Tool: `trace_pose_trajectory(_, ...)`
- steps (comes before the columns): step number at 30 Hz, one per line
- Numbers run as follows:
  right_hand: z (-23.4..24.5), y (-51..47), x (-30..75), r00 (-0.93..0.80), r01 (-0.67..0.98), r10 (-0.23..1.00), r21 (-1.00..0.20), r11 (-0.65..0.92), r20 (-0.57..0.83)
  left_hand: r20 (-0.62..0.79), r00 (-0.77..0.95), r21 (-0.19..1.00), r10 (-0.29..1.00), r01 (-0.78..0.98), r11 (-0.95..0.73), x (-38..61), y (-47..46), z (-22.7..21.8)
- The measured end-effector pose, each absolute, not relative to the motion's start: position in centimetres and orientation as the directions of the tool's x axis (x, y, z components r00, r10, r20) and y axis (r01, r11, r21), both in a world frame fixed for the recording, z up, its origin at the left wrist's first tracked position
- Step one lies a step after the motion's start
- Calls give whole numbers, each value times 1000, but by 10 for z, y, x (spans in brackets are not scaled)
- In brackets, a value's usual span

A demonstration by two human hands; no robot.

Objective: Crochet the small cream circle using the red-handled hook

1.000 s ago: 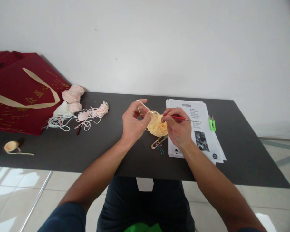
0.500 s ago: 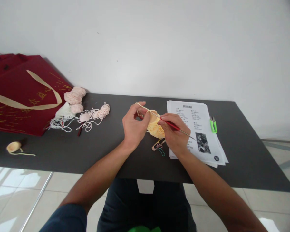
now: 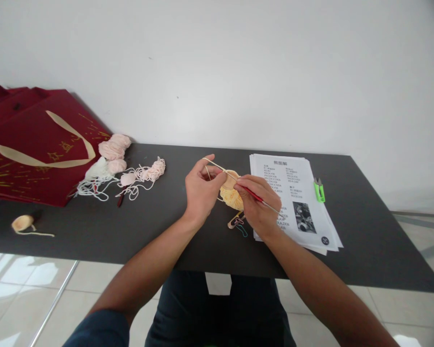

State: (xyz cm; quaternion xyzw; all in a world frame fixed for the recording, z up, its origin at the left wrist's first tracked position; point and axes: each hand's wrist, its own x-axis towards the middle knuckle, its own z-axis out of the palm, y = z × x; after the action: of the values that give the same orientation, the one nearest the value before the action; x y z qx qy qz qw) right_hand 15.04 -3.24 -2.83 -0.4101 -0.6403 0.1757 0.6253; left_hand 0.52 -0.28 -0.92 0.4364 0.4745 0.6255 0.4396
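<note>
My left hand (image 3: 203, 189) pinches the edge of a small cream crochet piece (image 3: 232, 179), with a strand of yarn (image 3: 214, 165) running over its raised index finger. In my right hand (image 3: 260, 202) is a crochet hook (image 3: 253, 194) with a red grip, its tip up at the edge of the piece. Just below the piece lies a ball of yellow yarn (image 3: 232, 197), partly hidden by my right hand. Stitch markers (image 3: 236, 222), one of them teal, rest on the table under the ball.
Printed pattern sheets (image 3: 300, 173) lie on the dark table (image 3: 369, 231) at right, with green thread snips (image 3: 318, 190) on their edge. To the left are pale pink yarn (image 3: 154, 169), white yarn (image 3: 97, 168), a red gift bag (image 3: 32, 144) and a small cream crocheted cup (image 3: 22, 222).
The yarn strand now stretches in a longer, straighter line from my left index finger to the hook. My right hand has tilted slightly, and the whole view has shifted a little.
</note>
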Motion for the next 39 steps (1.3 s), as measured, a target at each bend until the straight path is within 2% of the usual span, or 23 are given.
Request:
trace_pose_trajectory(3, -27, -33, 149, 120, 303, 751, -744, 595, 649, 28, -208, 956, 978, -280, -88, 5, 0, -8)
trace_pose_trajectory(10, -27, -33, 147, 49, 365, 765, -724, 585, 643, -40, -212, 929, 976, -368, -42, 7, 0, -4)
trace_pose_trajectory(17, -33, -30, 149, 21, 415, 643, -592, 691, 765, -81, -153, 848, 985, -530, -12, 8, -4, 2)
trace_pose_trajectory(25, -37, -29, 152, 62, 410, 675, -635, 654, 735, -110, -59, 792, 992, -608, 51, 6, -4, 5)
trace_pose_trajectory(33, -31, -20, 159, 109, 106, 866, -872, 478, 488, -83, -18, 795, 996, -604, 56, 1, 0, 3)
trace_pose_trajectory(36, -33, -12, 159, 146, -118, 921, -918, 379, 361, -97, 11, 804, 995, -589, 85, -1, 1, 4)
trace_pose_trajectory(39, -30, -8, 158, 131, -335, 960, -900, 277, 247, -108, 60, 811, 992, -572, 123, -2, 1, 7)
